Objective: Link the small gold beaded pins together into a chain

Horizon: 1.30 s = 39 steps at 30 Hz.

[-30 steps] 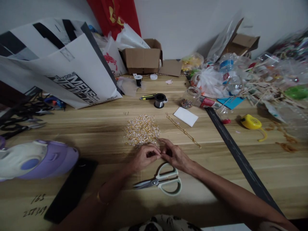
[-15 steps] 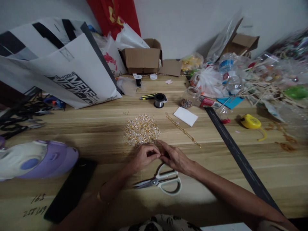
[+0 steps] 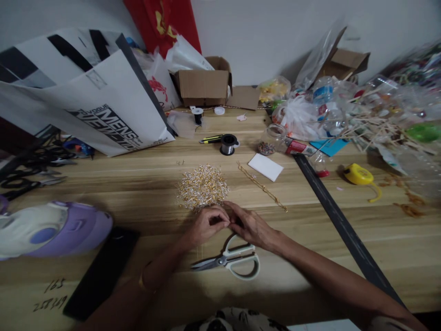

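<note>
Seems partway along. From the left: lots of gold and clear bits [image 3: 203, 186] loose in a heap on the counter [image 3: 151, 197], seemingly unused; next, left hand [image 3: 206, 225] low and curled, thumb and finger pinched; then right hand [image 3: 255, 226] angled in, touching at the fingertips, can't tell if pinching; last, gold chain [image 3: 263, 188] lying flat, looking joined up already.

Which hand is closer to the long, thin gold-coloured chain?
Right. The right hand is on the near side of the gold-coloured chain; the left hand is farther away, to its left.
</note>
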Each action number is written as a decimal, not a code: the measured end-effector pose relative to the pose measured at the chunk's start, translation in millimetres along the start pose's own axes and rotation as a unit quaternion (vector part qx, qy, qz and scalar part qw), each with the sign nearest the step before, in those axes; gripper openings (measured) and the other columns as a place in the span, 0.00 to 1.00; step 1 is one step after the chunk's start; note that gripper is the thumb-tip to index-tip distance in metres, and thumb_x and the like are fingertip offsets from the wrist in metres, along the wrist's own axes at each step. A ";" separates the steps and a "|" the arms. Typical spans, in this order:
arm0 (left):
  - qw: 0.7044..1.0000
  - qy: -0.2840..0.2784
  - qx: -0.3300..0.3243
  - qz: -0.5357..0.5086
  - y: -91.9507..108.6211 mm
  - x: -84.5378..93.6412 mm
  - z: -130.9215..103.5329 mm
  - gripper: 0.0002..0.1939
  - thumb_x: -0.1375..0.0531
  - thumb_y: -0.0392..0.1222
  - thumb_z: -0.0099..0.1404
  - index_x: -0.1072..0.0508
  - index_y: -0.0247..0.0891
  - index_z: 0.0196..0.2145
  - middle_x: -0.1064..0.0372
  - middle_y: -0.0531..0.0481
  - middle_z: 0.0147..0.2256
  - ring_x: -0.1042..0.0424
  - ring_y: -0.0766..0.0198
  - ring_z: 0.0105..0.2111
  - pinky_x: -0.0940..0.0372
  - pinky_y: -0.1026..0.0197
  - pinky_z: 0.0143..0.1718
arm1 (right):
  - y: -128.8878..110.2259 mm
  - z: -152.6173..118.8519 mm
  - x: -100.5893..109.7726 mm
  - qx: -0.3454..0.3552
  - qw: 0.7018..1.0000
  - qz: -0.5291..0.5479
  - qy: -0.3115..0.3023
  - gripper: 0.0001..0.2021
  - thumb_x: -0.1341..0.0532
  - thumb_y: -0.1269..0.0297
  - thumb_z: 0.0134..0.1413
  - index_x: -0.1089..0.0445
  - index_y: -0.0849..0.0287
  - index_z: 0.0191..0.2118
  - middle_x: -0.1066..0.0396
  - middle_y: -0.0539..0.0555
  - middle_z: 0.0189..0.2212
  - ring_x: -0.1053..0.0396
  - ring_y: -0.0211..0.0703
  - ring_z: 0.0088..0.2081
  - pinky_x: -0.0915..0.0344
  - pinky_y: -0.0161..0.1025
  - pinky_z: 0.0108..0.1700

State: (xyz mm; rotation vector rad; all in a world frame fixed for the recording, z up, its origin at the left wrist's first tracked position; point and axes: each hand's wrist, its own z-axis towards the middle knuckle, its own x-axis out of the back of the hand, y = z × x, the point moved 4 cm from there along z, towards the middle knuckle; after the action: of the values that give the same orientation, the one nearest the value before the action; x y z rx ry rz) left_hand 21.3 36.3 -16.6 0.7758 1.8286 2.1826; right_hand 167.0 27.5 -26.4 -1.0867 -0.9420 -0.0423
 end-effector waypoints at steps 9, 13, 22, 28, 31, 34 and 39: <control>1.000 0.004 0.001 0.025 -1.1 -2.4 0.5 0.07 0.41 0.38 0.59 0.27 0.33 0.25 0.29 0.46 0.28 0.31 0.64 0.31 0.37 0.63 0.35 | -1.5 -0.6 -0.1 -0.002 1.000 -0.018 -0.012 0.32 0.44 0.70 0.56 0.58 0.60 0.64 0.30 0.55 0.33 0.32 0.42 0.32 0.37 0.36 0.35; 1.000 0.002 0.009 0.028 -2.1 -3.1 0.0 0.06 0.41 0.36 0.59 0.27 0.33 0.25 0.29 0.47 0.28 0.30 0.65 0.30 0.37 0.63 0.34 | -2.0 -0.3 0.1 -0.003 1.000 -0.023 -0.017 0.32 0.44 0.71 0.56 0.58 0.61 0.64 0.29 0.55 0.33 0.32 0.42 0.33 0.37 0.36 0.36; 0.999 -0.003 -0.024 0.024 1.9 -1.9 0.2 0.07 0.41 0.37 0.59 0.27 0.33 0.25 0.29 0.45 0.30 0.30 0.63 0.32 0.37 0.62 0.35 | -3.1 0.6 0.9 0.005 1.000 -0.020 -0.017 0.32 0.44 0.72 0.56 0.57 0.62 0.64 0.29 0.56 0.35 0.31 0.43 0.35 0.36 0.36 0.37; 0.996 0.009 -0.040 0.083 4.0 -5.4 -1.8 0.07 0.42 0.35 0.60 0.27 0.35 0.26 0.30 0.46 0.30 0.31 0.63 0.34 0.37 0.62 0.36 | -2.1 0.8 0.0 0.010 0.999 -0.033 -0.018 0.34 0.44 0.73 0.55 0.59 0.62 0.64 0.28 0.59 0.38 0.30 0.44 0.37 0.36 0.37 0.37; 0.992 0.015 -0.046 0.119 5.8 -8.1 -3.4 0.06 0.43 0.33 0.60 0.27 0.35 0.27 0.30 0.47 0.30 0.31 0.64 0.34 0.37 0.62 0.37 | -0.6 0.1 -0.8 0.015 0.998 -0.048 -0.023 0.35 0.44 0.73 0.54 0.60 0.63 0.65 0.29 0.60 0.40 0.30 0.46 0.38 0.35 0.39 0.38; 0.989 0.009 -0.041 0.140 7.5 -9.5 -4.1 0.06 0.43 0.33 0.60 0.27 0.36 0.28 0.30 0.48 0.31 0.31 0.64 0.33 0.37 0.63 0.36 | -1.3 -0.2 -0.1 0.019 0.998 -0.050 -0.018 0.35 0.44 0.73 0.54 0.60 0.62 0.65 0.29 0.61 0.41 0.29 0.47 0.39 0.35 0.39 0.39; 0.992 -0.002 -0.035 0.119 6.3 -9.3 -2.3 0.06 0.43 0.33 0.60 0.27 0.36 0.27 0.29 0.47 0.30 0.31 0.64 0.33 0.37 0.63 0.35 | -4.8 1.3 2.1 0.023 0.999 -0.041 -0.009 0.33 0.44 0.72 0.56 0.59 0.63 0.64 0.28 0.61 0.39 0.29 0.46 0.39 0.35 0.39 0.38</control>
State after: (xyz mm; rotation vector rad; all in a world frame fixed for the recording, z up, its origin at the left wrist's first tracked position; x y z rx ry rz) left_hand 29.2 28.6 -13.3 1.0298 1.7256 2.3701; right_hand 165.4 26.8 -21.2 -1.0068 -0.9988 -0.0775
